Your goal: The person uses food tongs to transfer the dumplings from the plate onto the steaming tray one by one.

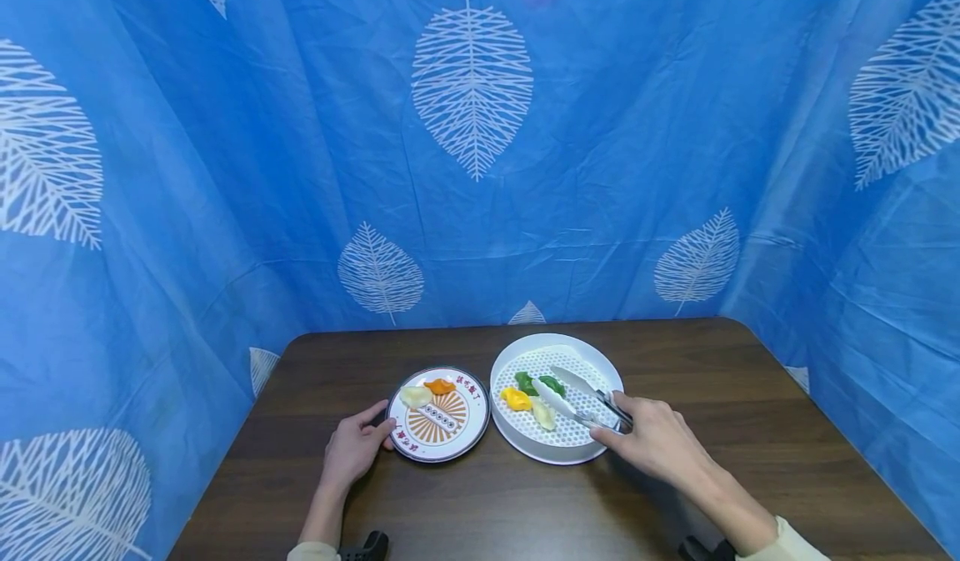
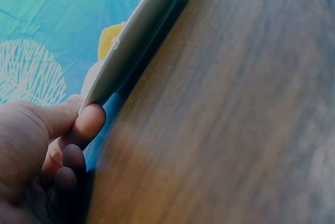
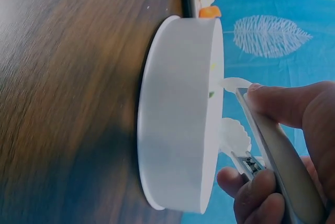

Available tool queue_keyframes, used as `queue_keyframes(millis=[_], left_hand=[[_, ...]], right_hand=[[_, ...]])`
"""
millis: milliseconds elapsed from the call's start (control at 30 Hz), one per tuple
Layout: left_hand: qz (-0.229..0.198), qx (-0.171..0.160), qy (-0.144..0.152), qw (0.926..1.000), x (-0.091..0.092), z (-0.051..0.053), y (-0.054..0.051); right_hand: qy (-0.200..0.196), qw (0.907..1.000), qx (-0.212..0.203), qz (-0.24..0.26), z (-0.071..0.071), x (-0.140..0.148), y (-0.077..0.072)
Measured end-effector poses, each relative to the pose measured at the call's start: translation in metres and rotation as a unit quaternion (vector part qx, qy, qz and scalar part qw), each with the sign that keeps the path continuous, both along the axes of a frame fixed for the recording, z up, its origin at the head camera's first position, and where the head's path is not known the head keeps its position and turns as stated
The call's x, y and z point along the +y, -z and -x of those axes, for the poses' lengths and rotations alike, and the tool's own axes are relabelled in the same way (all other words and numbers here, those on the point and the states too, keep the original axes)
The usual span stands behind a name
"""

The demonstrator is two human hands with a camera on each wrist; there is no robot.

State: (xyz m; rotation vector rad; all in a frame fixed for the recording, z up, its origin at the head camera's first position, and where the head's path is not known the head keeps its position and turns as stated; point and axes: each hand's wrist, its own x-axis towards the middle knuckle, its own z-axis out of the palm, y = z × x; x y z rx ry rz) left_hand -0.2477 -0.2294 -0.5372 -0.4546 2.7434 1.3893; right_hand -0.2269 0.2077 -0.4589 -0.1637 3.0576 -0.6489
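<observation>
My left hand [image 1: 356, 448] pinches the left rim of a round patterned plate [image 1: 467, 438], thumb on top and fingers beneath. On the plate lie a pale dumpling [image 1: 416, 397] and an orange one [image 1: 439, 387]. My right hand [image 1: 660, 440] holds metal tongs [image 1: 617, 411], their two arms apart, over a round white steamer [image 1: 558, 454] with a perforated base. Inside it are a yellow dumpling [image 1: 516, 399], a pale one [image 1: 543, 414] and green ones [image 1: 525, 383], close to the tong tips. In the right wrist view the steamer's side [image 3: 175, 114] hides most of its contents.
A dark wooden table [image 1: 480, 511] carries both dishes, the plate directly left of the steamer. Blue curtains [image 1: 585, 211] with white leaf prints stand behind the table and at both sides. A dark band [image 1: 366, 548] is at the left wrist.
</observation>
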Motion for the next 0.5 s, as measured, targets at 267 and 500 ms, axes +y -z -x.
queue_keyframes(millis=[267, 500], left_hand=[[0.004, -0.002, 0.000, 1.0000, 0.000, 0.000, 0.001], [0.007, -0.011, -0.004, 0.9999, -0.001, 0.002, 0.001]], right_hand=[[-0.014, 0.9995, 0.025, 0.013, -0.003, -0.017, 0.000], [-0.040, 0.9979, 0.046, 0.024, -0.002, -0.038, 0.000]])
